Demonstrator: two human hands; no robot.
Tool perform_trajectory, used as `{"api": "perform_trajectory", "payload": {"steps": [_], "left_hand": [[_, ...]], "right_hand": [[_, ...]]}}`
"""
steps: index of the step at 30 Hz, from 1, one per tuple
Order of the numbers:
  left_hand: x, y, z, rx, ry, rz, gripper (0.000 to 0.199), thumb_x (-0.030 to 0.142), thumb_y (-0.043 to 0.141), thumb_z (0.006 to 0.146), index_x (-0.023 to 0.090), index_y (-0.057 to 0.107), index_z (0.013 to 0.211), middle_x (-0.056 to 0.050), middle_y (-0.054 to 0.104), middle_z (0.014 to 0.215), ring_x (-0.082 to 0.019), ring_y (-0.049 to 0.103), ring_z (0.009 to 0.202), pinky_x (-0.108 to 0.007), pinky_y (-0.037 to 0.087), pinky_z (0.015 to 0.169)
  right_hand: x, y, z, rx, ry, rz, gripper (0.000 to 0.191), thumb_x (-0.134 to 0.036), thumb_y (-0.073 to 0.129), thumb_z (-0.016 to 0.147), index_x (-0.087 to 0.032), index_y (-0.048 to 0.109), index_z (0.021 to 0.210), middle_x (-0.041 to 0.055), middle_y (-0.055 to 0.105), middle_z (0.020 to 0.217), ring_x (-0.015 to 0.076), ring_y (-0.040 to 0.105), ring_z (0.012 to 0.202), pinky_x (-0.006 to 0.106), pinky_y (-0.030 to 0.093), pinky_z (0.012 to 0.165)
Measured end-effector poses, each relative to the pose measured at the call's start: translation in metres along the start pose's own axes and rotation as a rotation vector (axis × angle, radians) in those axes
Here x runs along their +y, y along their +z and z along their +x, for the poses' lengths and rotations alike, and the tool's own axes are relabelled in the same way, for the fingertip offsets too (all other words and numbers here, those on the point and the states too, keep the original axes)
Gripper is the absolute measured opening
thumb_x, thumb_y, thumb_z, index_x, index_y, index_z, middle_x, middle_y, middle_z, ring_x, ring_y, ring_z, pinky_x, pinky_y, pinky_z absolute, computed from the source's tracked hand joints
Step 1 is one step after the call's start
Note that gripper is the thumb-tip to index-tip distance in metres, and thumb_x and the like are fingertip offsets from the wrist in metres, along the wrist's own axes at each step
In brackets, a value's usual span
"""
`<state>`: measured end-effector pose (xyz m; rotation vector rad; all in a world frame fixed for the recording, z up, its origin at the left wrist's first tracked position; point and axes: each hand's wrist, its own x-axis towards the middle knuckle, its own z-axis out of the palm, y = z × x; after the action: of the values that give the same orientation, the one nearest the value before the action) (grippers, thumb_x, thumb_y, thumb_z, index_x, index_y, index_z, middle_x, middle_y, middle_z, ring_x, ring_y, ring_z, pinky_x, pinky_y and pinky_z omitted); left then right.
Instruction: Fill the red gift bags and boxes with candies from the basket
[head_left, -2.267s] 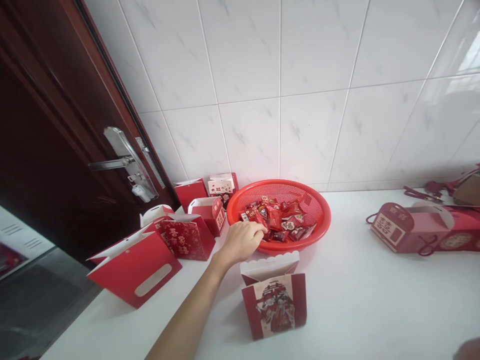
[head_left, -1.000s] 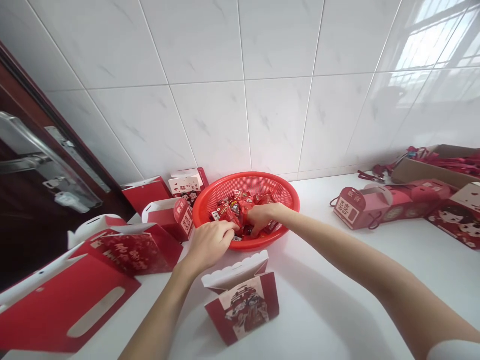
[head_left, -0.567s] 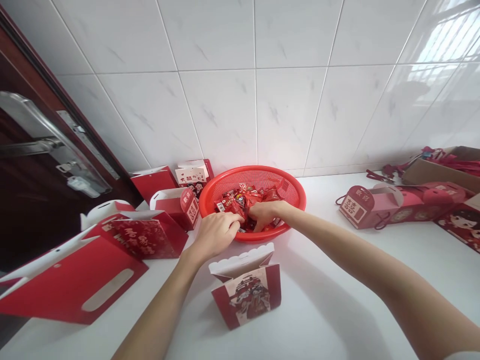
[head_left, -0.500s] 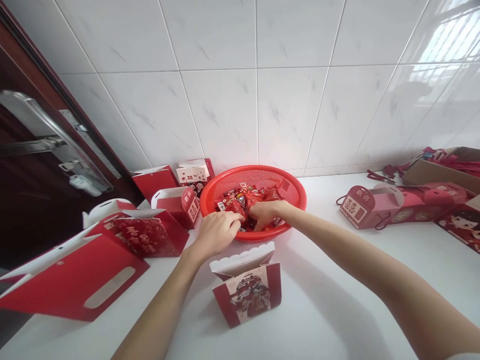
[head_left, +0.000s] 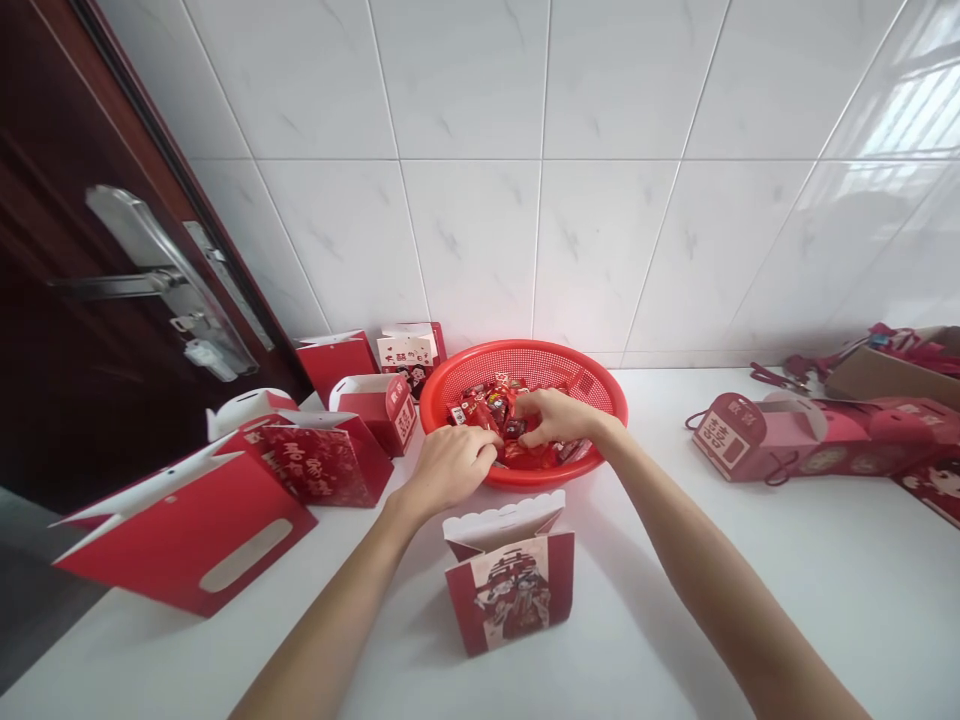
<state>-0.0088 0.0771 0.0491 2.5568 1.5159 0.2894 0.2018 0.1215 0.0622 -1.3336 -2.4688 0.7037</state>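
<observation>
A round red plastic basket [head_left: 615, 405] stands near the tiled wall with red-wrapped sweets [head_left: 487, 405] inside. My left hand [head_left: 456, 468] rests at the basket's front left rim, its fingers curled over a red packet. Inside the basket, my right hand [head_left: 553, 418] is above the sweets, thumb and fingers apart; nothing can be made out between them. Nearer to me a small red paper box [head_left: 510, 585] with a printed couple stands upright on the white table, its scalloped top open.
Several red gift boxes and bags [head_left: 187, 530] stand at the left, by a dark door with a metal handle [head_left: 176, 285]. Pink-red boxes [head_left: 765, 440] line the right, beside a cardboard box [head_left: 892, 370] of ribbons.
My right hand has lifted a little out of the sweets and its fingers show more. My left hand stays at the rim. The whole view has shifted slightly.
</observation>
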Motion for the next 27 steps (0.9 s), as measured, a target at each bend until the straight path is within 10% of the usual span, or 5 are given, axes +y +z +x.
{"api": "perform_trajectory", "payload": {"steps": [11,27], "left_hand": [[0.001,0.001,-0.003,0.039,0.000,-0.049,0.043,0.025,0.039,0.097,0.027,0.077,0.119,-0.004,0.078,0.122,-0.029,0.071,0.112,-0.038,0.051,0.094],[0.001,0.000,-0.001,0.025,0.006,-0.001,0.045,0.022,0.038,0.094,0.026,0.081,0.107,-0.004,0.080,0.114,-0.027,0.073,0.104,-0.035,0.050,0.090]], "right_hand": [[0.006,0.005,-0.006,0.282,0.077,0.061,0.010,-0.026,0.065,0.081,-0.019,0.062,0.087,0.0023,0.066,0.086,0.0194,0.059,0.081,0.029,0.041,0.071],[-0.008,0.021,-0.004,-0.264,0.076,-0.143,0.014,-0.018,0.073,0.076,-0.024,0.077,0.089,0.0055,0.072,0.086,0.0226,0.063,0.074,0.028,0.037,0.057]]}}
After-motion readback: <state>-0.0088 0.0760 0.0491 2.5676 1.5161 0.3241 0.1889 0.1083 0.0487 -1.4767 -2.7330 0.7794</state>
